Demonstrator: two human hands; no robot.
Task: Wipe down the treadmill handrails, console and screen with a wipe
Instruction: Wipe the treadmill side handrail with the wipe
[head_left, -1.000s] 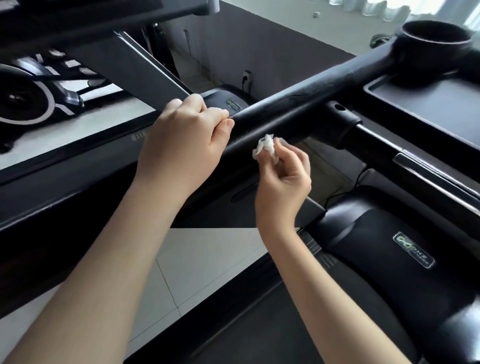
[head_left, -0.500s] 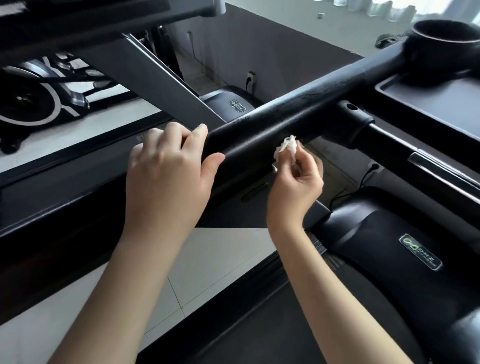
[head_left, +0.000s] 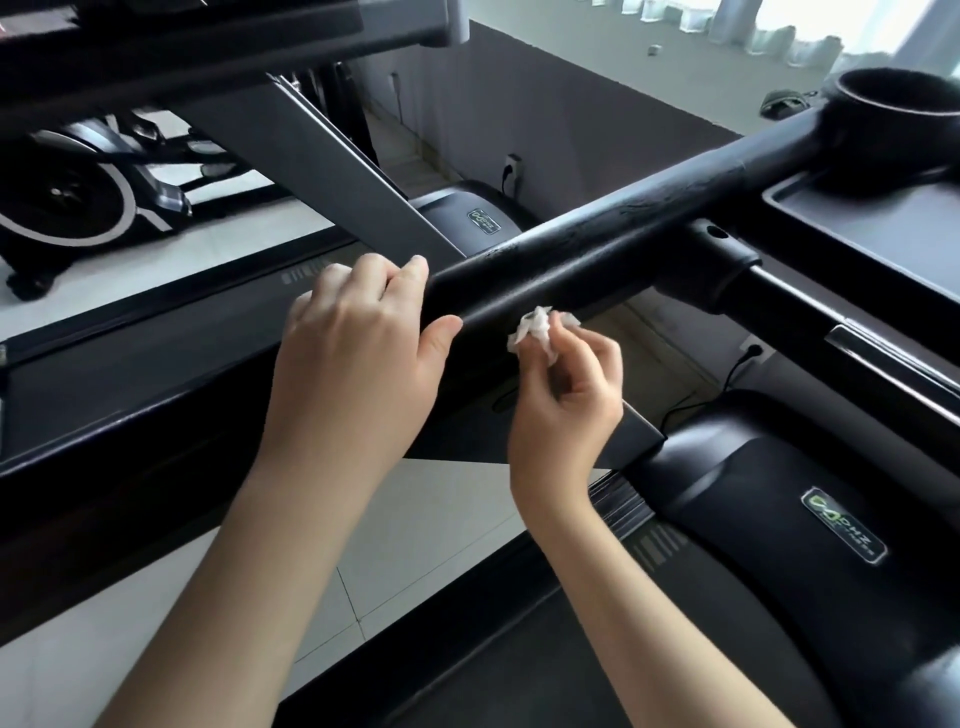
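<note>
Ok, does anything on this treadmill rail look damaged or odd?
Yes: the black round handrail has a cracked, flaky coating along its top, beyond the crumpled white wipe pinched in the right hand. Nothing else stands out.

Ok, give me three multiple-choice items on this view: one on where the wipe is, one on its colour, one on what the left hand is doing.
1. The wipe is: A left of the left hand; B right of it, at the handrail; C above the handrail.
2. The wipe is: A blue; B yellow; C white.
3. The left hand: A hangs free; B grips the handrail; C lies flat.
Key: 1 B, the right hand pinches it at the handrail's near side. 2 C, it shows white against the black handrail. 3 B, its fingers curl over the handrail, thumb below.
</note>
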